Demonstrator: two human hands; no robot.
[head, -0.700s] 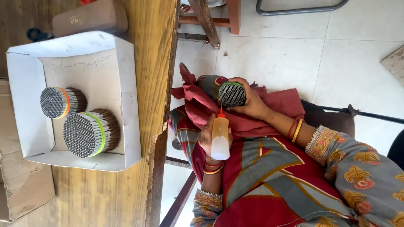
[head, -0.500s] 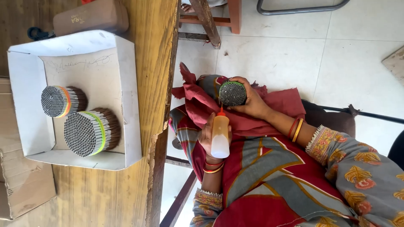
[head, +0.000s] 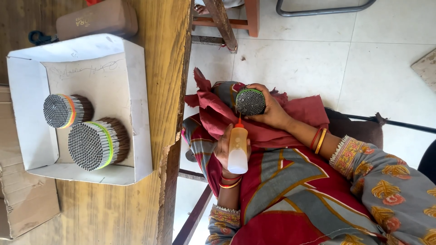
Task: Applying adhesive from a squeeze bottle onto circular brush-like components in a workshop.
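My left hand (head: 223,152) grips a small white squeeze bottle (head: 238,152) with an orange nozzle. The nozzle points up at a round bundle of thin dark tubes (head: 250,101). My right hand (head: 272,111) holds that bundle over my lap, its open tube ends facing me. The nozzle tip sits just under the bundle's face, almost touching it. A red cloth (head: 213,111) lies across my lap beneath both hands. Bangles circle both wrists.
A wooden table (head: 136,213) stands to my left. On it is a white cardboard tray (head: 136,100) holding two more tube bundles, one smaller (head: 63,110) and one larger (head: 93,145). A brown case (head: 97,18) lies beyond it. Chair legs stand on the tiled floor (head: 318,59).
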